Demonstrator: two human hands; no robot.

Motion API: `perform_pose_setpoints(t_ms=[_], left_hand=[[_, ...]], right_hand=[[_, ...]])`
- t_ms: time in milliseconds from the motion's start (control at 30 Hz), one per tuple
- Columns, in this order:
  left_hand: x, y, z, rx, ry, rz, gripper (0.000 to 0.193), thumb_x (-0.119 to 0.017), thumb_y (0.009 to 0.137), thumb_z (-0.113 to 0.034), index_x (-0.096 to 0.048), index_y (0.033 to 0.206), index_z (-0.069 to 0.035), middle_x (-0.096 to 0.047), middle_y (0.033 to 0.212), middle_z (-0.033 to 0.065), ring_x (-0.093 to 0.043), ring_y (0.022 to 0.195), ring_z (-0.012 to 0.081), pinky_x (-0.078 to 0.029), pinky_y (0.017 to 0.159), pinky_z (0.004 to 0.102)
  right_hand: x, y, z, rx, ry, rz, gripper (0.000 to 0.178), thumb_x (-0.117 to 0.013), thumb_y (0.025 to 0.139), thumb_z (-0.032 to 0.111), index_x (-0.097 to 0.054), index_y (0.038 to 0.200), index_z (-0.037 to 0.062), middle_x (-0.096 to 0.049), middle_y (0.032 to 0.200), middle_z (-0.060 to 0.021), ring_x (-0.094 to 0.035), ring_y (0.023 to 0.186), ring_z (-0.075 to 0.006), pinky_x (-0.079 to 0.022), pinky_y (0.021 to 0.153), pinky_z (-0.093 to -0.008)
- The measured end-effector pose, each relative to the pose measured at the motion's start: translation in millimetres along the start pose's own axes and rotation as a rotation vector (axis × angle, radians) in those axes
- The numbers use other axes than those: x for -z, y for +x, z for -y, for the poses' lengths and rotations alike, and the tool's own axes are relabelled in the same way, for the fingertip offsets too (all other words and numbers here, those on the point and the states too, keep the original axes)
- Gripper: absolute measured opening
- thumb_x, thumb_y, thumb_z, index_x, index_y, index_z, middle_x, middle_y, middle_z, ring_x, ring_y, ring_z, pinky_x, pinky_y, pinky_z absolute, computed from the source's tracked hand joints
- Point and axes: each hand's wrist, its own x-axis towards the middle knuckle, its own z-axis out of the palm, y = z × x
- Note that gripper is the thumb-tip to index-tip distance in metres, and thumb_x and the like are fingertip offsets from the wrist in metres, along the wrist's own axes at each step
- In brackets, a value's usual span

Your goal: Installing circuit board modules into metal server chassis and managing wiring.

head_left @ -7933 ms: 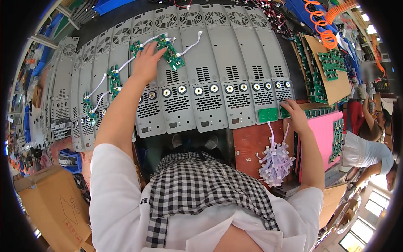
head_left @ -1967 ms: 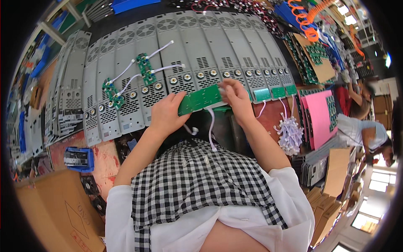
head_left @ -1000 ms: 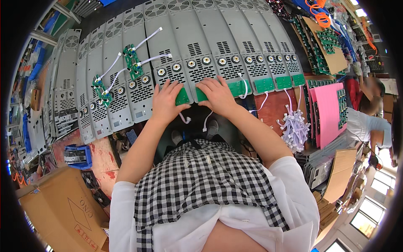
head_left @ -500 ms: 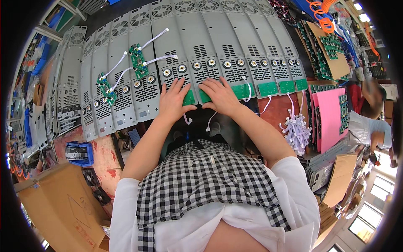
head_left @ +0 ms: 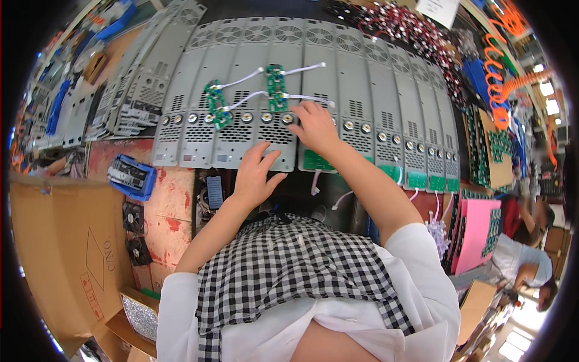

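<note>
A row of long grey metal panels (head_left: 202, 66) lies side by side, each with a round fan grille at its far end and brass-coloured fittings near its close end. My left hand (head_left: 258, 176) rests at the near edge of one panel, fingers spread and holding nothing. Over the neighbouring panel, my right hand (head_left: 318, 130) has its fingers apart beside a brass fitting (head_left: 287, 119). Just beyond those fingertips lies a green circuit board (head_left: 276, 90) with white cables (head_left: 304, 68). A second circuit board (head_left: 216, 105) lies to its left. Plain green boards (head_left: 316, 161) sit along the right-hand panels' near ends.
Stacked grey panels (head_left: 151, 78) stand at the far left. Below them are a blue bin (head_left: 131, 177) and a large cardboard box (head_left: 66, 253). On the right are a pink sheet (head_left: 473, 235), bundled white cables (head_left: 438, 232) and a coiled orange hose (head_left: 496, 90). Another person (head_left: 525, 256) is further right.
The view has shifted, so the panels appear further right. Both hands have moved left along the row, off the panels with green boards at their ends; my right hand is now beside the loose circuit board.
</note>
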Motion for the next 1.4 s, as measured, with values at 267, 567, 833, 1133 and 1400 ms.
perform_pose_setpoints(t_ms=[267,567,833,1133,1400], left_hand=[[63,-44,51,0.177,-0.052,-0.161,0.044,-0.07,0.064,-0.013,-0.053,0.104,-0.007,-0.047,0.111,0.0148,-0.048,0.1,0.0318,-0.042,0.081,0.0358],[99,13,55,-0.005,-0.115,-0.396,0.072,-0.076,0.054,-0.027,-0.045,0.115,-0.006,-0.042,0.117,0.0155,-0.041,0.107,0.0329,-0.037,0.087,0.0387],[93,41,39,-0.092,-0.01,-0.2,0.044,-0.074,0.055,-0.022,-0.057,0.093,-0.01,-0.058,0.078,0.0059,-0.057,0.073,0.0238,-0.045,0.063,0.0339],[78,11,52,-0.066,0.072,0.107,0.036,-0.07,0.057,-0.025,-0.057,0.086,-0.008,-0.055,0.07,0.0077,-0.056,0.069,0.0275,-0.044,0.059,0.0374],[60,-26,81,0.117,-0.299,0.151,0.054,-0.076,0.05,-0.019,-0.054,0.097,-0.004,-0.055,0.092,0.011,-0.053,0.083,0.0308,-0.043,0.069,0.0376]], right_hand=[[-46,60,-17,-0.128,-0.217,0.005,0.015,-0.062,0.068,0.024,-0.063,0.077,0.0119,-0.058,0.076,-0.0046,-0.056,0.075,-0.0261,-0.044,0.067,-0.0403],[77,62,70,-0.275,0.643,-0.092,0.017,-0.053,0.083,0.018,-0.061,0.087,0.0038,-0.063,0.086,-0.0028,-0.056,0.074,-0.0114,-0.044,0.067,-0.0245],[60,-1,100,-0.587,1.256,-0.125,0.021,-0.048,0.088,0.019,-0.053,0.101,0.0031,-0.058,0.088,-0.002,-0.054,0.08,-0.0098,-0.044,0.072,-0.0244],[8,-28,111,0.12,-0.023,0.075,0.065,-0.073,0.056,0.03,-0.047,0.111,0.006,-0.051,0.105,-0.0103,-0.048,0.097,-0.0269,-0.036,0.085,-0.04],[-33,-47,102,-0.142,0.28,-0.094,0.051,-0.067,0.066,0.022,-0.047,0.11,0.0057,-0.052,0.097,-0.0128,-0.049,0.091,-0.03,-0.039,0.077,-0.0385]])
